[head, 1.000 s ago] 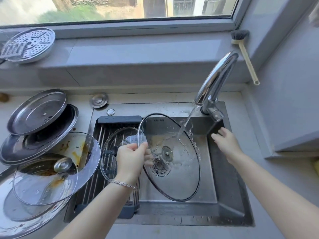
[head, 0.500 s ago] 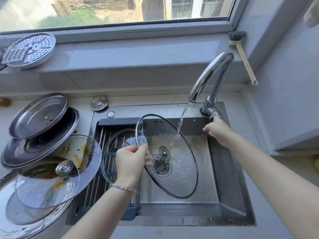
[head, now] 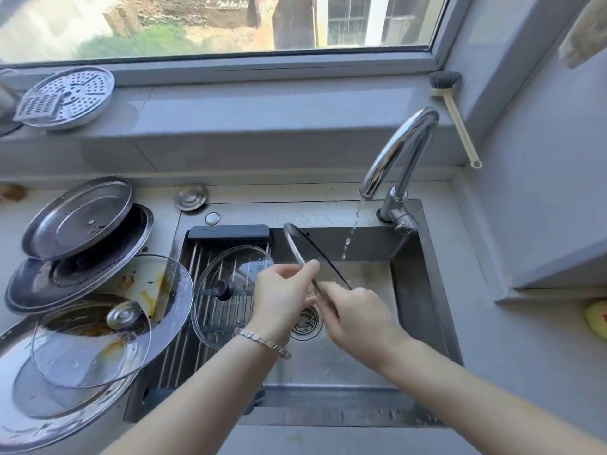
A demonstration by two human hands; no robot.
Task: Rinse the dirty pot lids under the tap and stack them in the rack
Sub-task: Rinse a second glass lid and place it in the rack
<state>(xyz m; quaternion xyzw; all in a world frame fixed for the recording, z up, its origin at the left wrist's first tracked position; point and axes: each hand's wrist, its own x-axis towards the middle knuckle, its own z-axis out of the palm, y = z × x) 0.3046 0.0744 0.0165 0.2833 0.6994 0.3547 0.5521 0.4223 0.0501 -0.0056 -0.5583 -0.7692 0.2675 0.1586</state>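
A: What do we hold above the sink [head: 423,290]?
B: A glass lid [head: 315,251], turned nearly edge-on over the basin, its upper rim toward the sink's back wall. Our left hand [head: 282,290] pinches the rim between thumb and curled fingers. Our right hand [head: 356,311] closes round the lower rim, its fingertips hidden from us.
A: And the tap [head: 402,149]?
B: It stands at the sink's back right corner. A thin, broken trickle [head: 348,241] drops into the basin just beside the glass lid; we cannot tell whether it touches it.
A: Where are the other lids?
B: A second lid [head: 236,307], clear with a dark knob, lies on the rack [head: 230,232], which spans the sink's left part. The dirty lids [head: 88,290] overlap in a pile on the counter left of the sink.
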